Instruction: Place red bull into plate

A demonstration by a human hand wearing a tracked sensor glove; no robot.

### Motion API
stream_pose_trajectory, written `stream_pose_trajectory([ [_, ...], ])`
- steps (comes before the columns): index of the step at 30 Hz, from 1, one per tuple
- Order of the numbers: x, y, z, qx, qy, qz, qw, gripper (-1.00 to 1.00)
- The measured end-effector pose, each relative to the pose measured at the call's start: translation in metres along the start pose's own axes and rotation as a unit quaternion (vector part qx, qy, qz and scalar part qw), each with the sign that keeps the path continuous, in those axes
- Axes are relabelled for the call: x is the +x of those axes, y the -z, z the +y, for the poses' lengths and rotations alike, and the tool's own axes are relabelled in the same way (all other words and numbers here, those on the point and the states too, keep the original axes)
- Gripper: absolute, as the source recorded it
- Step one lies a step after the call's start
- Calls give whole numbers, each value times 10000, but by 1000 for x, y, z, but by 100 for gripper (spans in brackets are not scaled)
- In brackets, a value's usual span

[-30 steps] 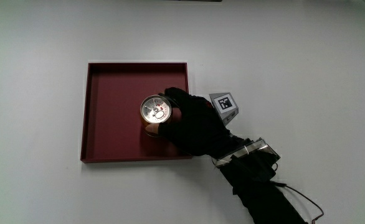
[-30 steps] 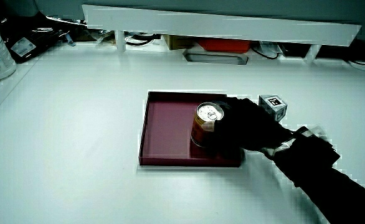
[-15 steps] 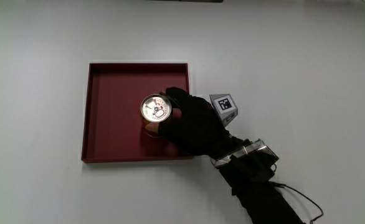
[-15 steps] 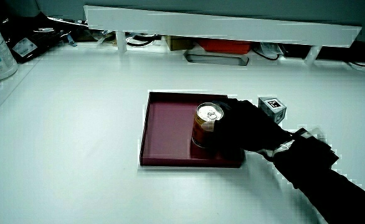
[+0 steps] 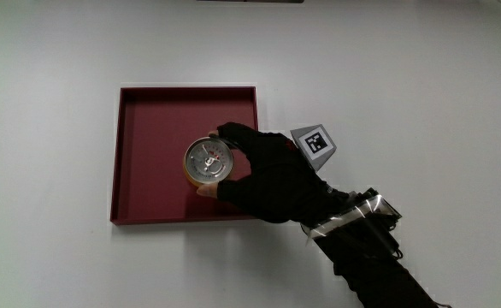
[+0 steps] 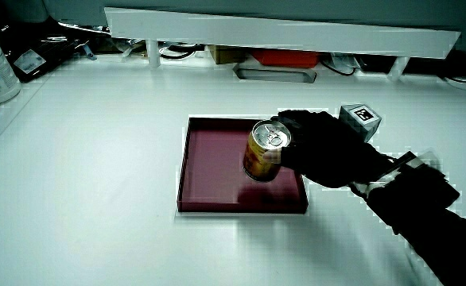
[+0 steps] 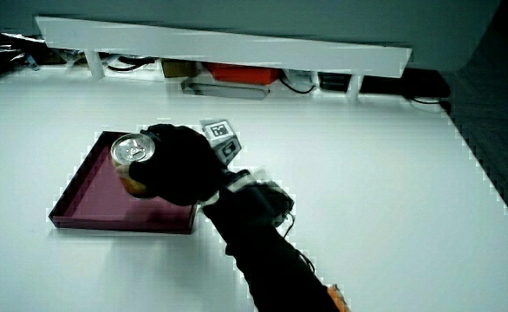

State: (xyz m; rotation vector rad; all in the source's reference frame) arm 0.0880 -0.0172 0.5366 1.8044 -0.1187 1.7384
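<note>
Main view: the hand [image 5: 272,175] is clamped around the can [image 5: 208,160] at frame centre, over the red plate [image 5: 148,128]. Both side views show the can [image 6: 263,151] raised clear of the plate's floor and slightly tilted.

The can [image 5: 209,160] in the grip [image 5: 272,175] looks like metal: a bright, shiny silver lid and a glossy golden side [image 6: 258,160]. The glove is matt black cloth. Under the grip, the plate [image 5: 148,120] is dark red, smooth and matt, probably plastic. The counter [image 5: 421,94] beside the grip is smooth, pale, with a dull sheen.
</note>
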Motion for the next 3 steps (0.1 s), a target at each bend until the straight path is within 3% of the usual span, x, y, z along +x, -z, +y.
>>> stream_pose_trajectory([
  [3, -3, -5, -5, -96, -6, 134, 9999, -77],
])
